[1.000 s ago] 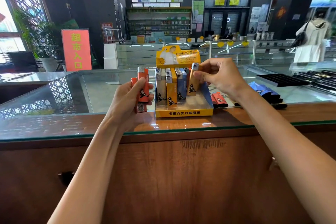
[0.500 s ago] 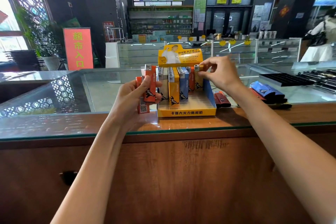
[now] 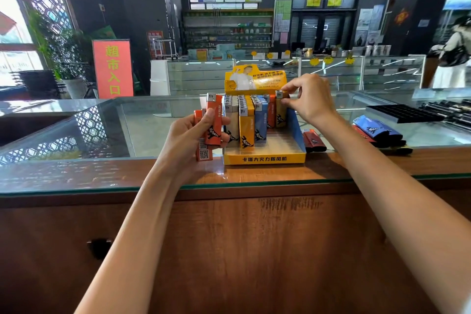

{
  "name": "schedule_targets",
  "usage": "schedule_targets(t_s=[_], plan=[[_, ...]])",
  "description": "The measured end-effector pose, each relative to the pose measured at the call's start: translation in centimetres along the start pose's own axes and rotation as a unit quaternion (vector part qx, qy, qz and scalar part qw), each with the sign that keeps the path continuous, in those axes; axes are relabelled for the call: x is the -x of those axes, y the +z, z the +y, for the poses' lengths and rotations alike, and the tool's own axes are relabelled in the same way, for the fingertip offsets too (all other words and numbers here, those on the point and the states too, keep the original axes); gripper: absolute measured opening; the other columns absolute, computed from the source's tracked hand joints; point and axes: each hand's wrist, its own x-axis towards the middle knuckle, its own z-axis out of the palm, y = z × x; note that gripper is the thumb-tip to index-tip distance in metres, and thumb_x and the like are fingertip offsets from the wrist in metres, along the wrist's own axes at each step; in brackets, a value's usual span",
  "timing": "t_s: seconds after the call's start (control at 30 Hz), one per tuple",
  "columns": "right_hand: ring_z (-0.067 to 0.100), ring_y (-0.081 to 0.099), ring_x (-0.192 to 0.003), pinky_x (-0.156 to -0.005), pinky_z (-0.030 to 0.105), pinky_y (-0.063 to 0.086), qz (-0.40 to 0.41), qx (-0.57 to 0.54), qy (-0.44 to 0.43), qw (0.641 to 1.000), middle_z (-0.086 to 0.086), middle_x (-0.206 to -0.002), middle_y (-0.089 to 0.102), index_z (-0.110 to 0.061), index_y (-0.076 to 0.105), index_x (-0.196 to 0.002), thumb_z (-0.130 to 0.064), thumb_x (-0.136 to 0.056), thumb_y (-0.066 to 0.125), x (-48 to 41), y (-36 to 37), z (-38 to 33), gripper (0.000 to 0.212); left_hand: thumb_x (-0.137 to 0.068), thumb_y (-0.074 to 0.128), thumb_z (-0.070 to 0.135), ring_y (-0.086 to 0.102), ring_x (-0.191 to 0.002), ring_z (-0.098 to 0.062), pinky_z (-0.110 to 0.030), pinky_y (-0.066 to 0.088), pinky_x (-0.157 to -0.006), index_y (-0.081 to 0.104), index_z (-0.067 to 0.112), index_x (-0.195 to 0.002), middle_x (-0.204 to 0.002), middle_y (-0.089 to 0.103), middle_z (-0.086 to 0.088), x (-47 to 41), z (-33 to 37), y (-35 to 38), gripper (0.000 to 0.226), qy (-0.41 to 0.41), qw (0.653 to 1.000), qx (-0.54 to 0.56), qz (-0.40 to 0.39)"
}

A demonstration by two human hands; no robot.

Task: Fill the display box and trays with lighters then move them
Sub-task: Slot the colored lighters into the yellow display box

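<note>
A yellow display box (image 3: 265, 158) stands on the glass counter, with several upright lighters in grey, yellow, blue and orange filling its back and left rows. My left hand (image 3: 187, 140) is just left of the box and grips a small bunch of orange lighters (image 3: 212, 125). My right hand (image 3: 309, 99) is over the box's right rear corner, its fingertips pinching the top of a tan lighter (image 3: 280, 109) that stands in the right column. The front right slots of the box hold nothing.
Loose red lighters (image 3: 314, 141) lie right of the box, with blue and dark ones (image 3: 377, 131) further right. A black tray (image 3: 405, 112) sits at the far right. The counter's wooden edge (image 3: 254, 178) runs in front. A person stands at the far right.
My right hand has lowered the tan lighter into the right column of the box. My left hand with the orange lighters has moved closer to the box's left side.
</note>
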Motion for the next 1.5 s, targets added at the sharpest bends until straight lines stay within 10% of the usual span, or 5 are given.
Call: schedule_targets(t_s=[0.23,0.7,0.83,1.13,1.5], plan=[[0.003,0.047,-0.064,-0.059,0.004,0.030,0.002,-0.005,-0.013,1.000,0.014,-0.095,0.070,-0.001,0.070,-0.093,-0.008,-0.071,0.078,-0.1,0.1,0.0,0.024,-0.097,0.048,0.024,0.067,-0.059,-0.011,-0.020,0.054,-0.053,0.061,-0.004,-0.108,-0.077,0.073,-0.004,-0.2,-0.1,0.0,0.033,0.000,1.000,-0.004,-0.009],[0.022,0.059,-0.096,-0.083,0.030,0.047,0.009,0.052,0.011,0.999,0.012,-0.106,0.065,-0.005,0.067,-0.106,-0.015,-0.081,0.070,0.6,0.4,0.0,0.027,-0.095,0.049,0.022,0.069,-0.066,-0.013,-0.025,0.057,-0.061,0.062,0.004,-0.106,-0.095,0.073,-0.006,-0.3,-0.3,0.1,0.025,0.035,0.997,-0.018,-0.074],[0.014,0.056,-0.075,-0.070,0.023,0.048,0.059,-0.075,-0.027,0.995,0.006,-0.092,0.068,-0.008,0.068,-0.102,-0.017,-0.085,0.066,2.3,-1.0,-2.3,0.019,-0.089,0.052,0.026,0.069,-0.067,-0.015,-0.027,0.058,-0.063,0.063,0.006,-0.103,-0.096,0.073,-0.007,-0.3,-0.4,0.5,0.027,0.056,0.993,-0.001,-0.100],[0.000,0.064,-0.075,-0.068,0.012,0.049,-0.132,-0.418,0.000,0.899,0.000,-0.085,0.069,-0.003,0.067,-0.100,-0.011,-0.084,0.065,4.2,-2.6,-5.9,0.017,-0.089,0.052,0.025,0.069,-0.065,-0.015,-0.027,0.057,-0.060,0.064,0.004,-0.101,-0.091,0.074,-0.006,-0.7,-0.3,2.2,0.027,0.070,0.989,0.003,-0.134],[0.013,0.063,-0.079,-0.073,0.025,0.055,-0.148,-0.409,0.019,0.900,0.005,-0.087,0.069,-0.007,0.067,-0.093,-0.011,-0.077,0.069,2.9,-3.5,-4.9,0.017,-0.089,0.050,0.029,0.070,-0.073,-0.021,-0.031,0.059,-0.067,0.061,-0.004,-0.108,-0.093,0.070,-0.016,-1.0,-0.4,2.9,0.040,0.094,0.988,-0.029,-0.117]])
